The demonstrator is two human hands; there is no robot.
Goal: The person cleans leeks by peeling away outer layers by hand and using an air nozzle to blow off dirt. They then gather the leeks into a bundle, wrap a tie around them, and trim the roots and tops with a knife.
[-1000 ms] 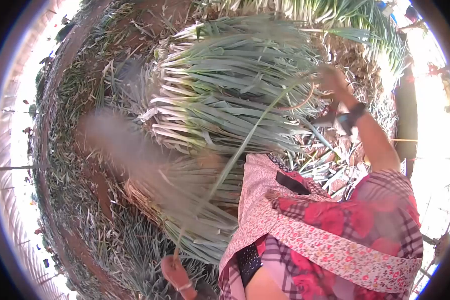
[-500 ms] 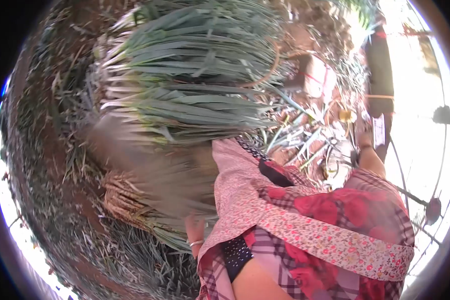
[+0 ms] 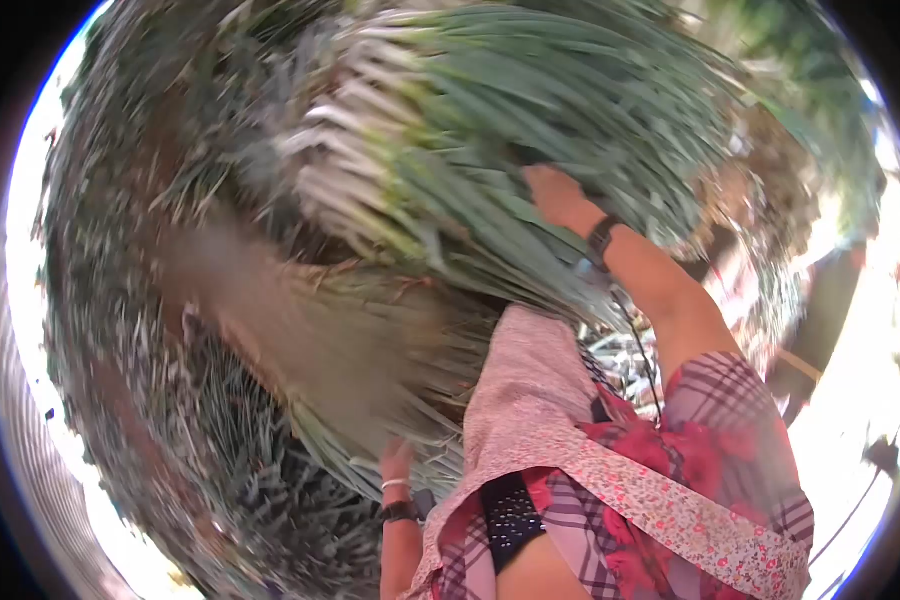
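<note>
A wide heap of leafy green stalks with pale ends pointing left fills the upper middle. My right hand, a dark band at its wrist, lies on its leaves. Its fingertips are partly hidden there, and the grip is unclear. Nearer my body is a second, browner bundle, with its tied or stacked state blurred. At this bundle's lower edge, my left hand touches or hovers over the leaves. Its fingers are smeared by motion. A white bracelet and a dark band circle that wrist.
More green stalks cover the ground at the lower left and along the left side. A patterned apron hangs over my lap. Leaf scraps and a dark post-like object are at the right. A grey blur smears part of the view.
My right hand has come forward from beside the post onto the green leaves. The view has tilted and shifted, so the heap appears farther right. My left hand remains by the brown bundle.
</note>
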